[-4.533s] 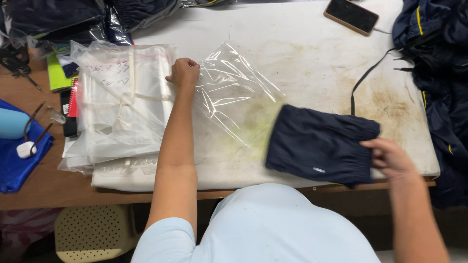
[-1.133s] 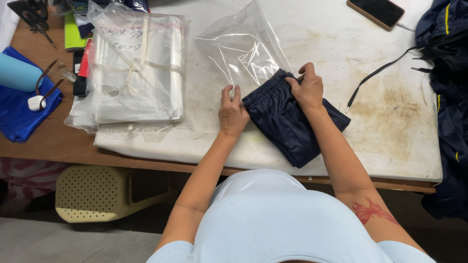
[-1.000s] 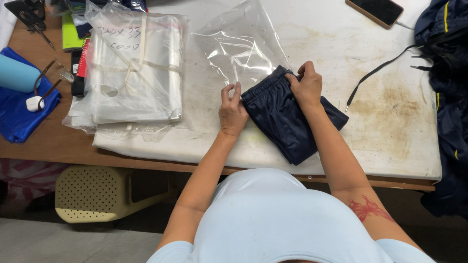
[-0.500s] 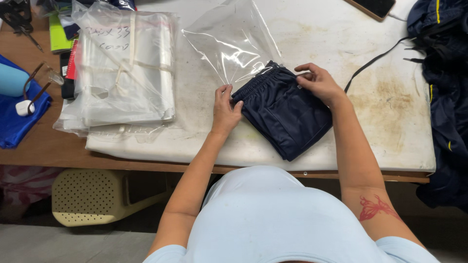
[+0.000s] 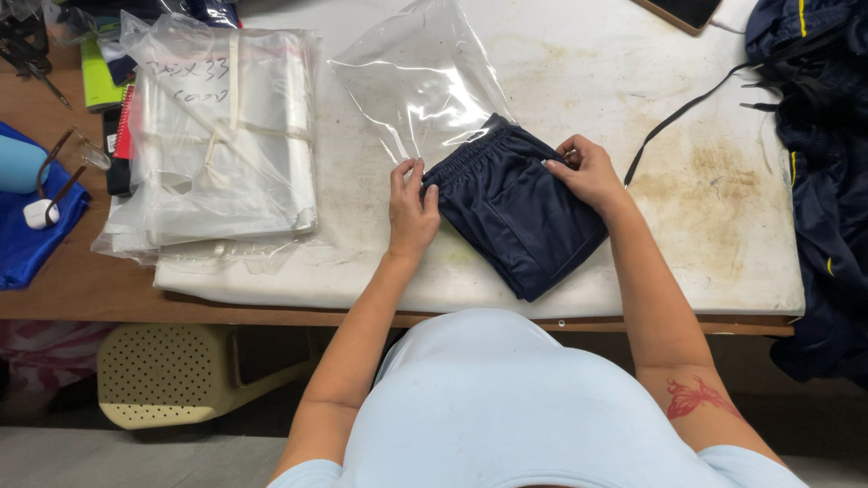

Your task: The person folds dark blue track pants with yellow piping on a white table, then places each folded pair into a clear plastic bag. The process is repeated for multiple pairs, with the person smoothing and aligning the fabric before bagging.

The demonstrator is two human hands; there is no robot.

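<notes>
1. A pair of folded navy shorts [image 5: 520, 212] lies at an angle on the white padded worktable [image 5: 687, 226], its waistband end tucked just inside the mouth of a clear plastic bag [image 5: 420, 86].
2. The left hand [image 5: 411, 208] rests at the shorts' left edge, where the bag opening meets the waistband; its fingers [image 5: 407, 176] are curled and pinch the bag's lip against the fabric.
3. The right hand [image 5: 588, 172] sits on the shorts' upper right corner, fingers bent and closed on the cloth at the waistband side.
4. The shorts lie between the 2 hands, most of their length outside the bag and pointing toward the table's near edge.
5. To the left, a tied stack of clear bags [image 5: 221, 136] sits well apart from the hands.
6. At the right edge, a heap of dark garments [image 5: 827, 136] drapes off the table, a black cord [image 5: 687, 113] trailing from it near the right hand.
7. A phone [image 5: 683, 11] lies at the far edge.
</notes>
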